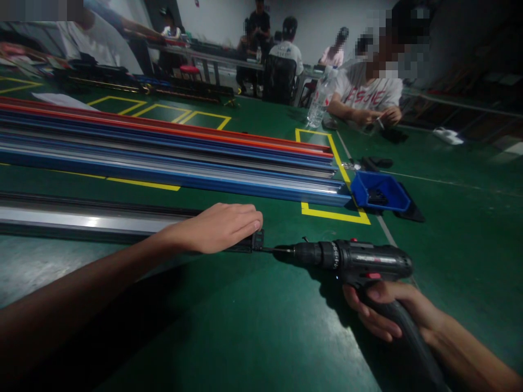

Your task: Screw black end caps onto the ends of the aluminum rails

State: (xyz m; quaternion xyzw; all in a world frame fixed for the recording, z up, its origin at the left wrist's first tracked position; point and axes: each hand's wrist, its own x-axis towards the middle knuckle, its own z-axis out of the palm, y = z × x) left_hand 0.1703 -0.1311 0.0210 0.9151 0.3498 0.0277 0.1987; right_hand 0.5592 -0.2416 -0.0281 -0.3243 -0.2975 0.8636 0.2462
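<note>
My right hand (384, 310) grips the handle of a black cordless drill (368, 258) with red buttons. Its long thin bit (278, 250) points left and meets the black end cap (257, 240) of a metal rail. That black and silver rail (102, 222) lies lengthwise across the table from the left edge. Over the rail's right end, my left hand (223, 226) is closed, palm down, with its fingers curled just behind the cap. The underside of this hand is hidden.
Several blue, grey and orange rails (204, 163) lie side by side beyond my hands. A blue bin (379, 191) with small dark parts stands right of them. Farther back are a plastic bottle (321, 100) and a seated person (368, 92) handling something small. Yellow tape marks the green table (261, 326).
</note>
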